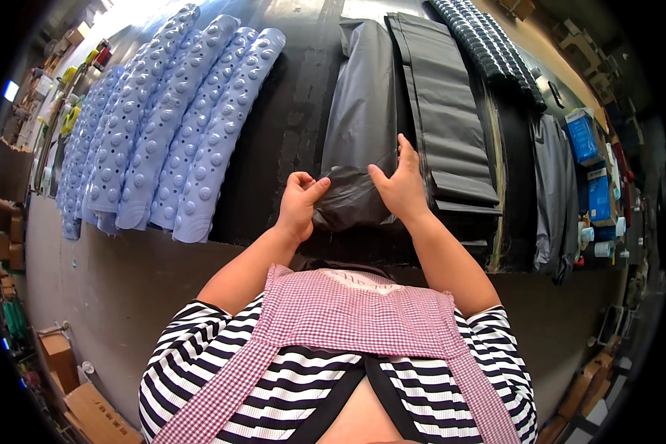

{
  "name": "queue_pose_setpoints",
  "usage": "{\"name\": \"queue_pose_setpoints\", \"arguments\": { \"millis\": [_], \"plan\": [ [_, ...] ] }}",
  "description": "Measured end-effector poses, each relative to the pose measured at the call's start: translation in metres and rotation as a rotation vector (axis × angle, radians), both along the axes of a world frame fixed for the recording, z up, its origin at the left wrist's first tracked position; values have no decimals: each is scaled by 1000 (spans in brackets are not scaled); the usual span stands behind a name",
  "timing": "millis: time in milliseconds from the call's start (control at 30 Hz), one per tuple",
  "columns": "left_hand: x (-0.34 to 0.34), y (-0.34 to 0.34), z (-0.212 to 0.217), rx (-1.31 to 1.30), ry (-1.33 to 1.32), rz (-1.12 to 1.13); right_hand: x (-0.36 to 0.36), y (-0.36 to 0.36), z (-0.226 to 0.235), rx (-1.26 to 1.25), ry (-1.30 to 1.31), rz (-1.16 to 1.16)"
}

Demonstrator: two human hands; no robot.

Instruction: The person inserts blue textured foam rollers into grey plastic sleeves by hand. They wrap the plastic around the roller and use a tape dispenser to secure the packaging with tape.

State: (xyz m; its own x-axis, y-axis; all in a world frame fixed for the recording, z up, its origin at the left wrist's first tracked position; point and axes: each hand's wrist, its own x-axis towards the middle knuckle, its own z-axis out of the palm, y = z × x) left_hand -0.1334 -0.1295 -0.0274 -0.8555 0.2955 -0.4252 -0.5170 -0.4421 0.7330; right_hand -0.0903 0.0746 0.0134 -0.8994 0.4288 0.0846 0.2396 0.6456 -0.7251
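A long package in a dark grey plastic bag [359,111] lies lengthwise in front of me, its near end loose and crumpled. My left hand [299,207] is at the left of that near end, fingers loosely bent and thumb apart from them, at the bag's edge. On the other side my right hand [405,183] is open, its fingers stretched away from me and its thumb against the film. Neither hand shows a firm grip. Just right of the package lies a flat stack of dark grey plastic bags [451,118].
Several rolled light-blue bumpy mats [214,133] lie at the left of the black table [274,148]. Dark rolled mats [488,48] sit at the far right. Another grey bag [553,192] hangs over the right edge, near blue boxes [601,196]. Cardboard boxes [100,414] stand low on the left.
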Motion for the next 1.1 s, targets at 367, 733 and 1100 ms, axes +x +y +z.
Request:
{"name": "queue_pose_setpoints", "arguments": {
  "millis": [367, 733, 1100],
  "plan": [
    [-47, -13, -32, -330, 404, 16, -20, -23, -30, 183, -96, 21],
    [-25, 34, -43, -990, 1044, -240, -34, -5, -4, 135, -423, 24],
    [-40, 61, -33, -671, 879, -218, -5, 61, -26, -647, -119, 34]
  ]
}}
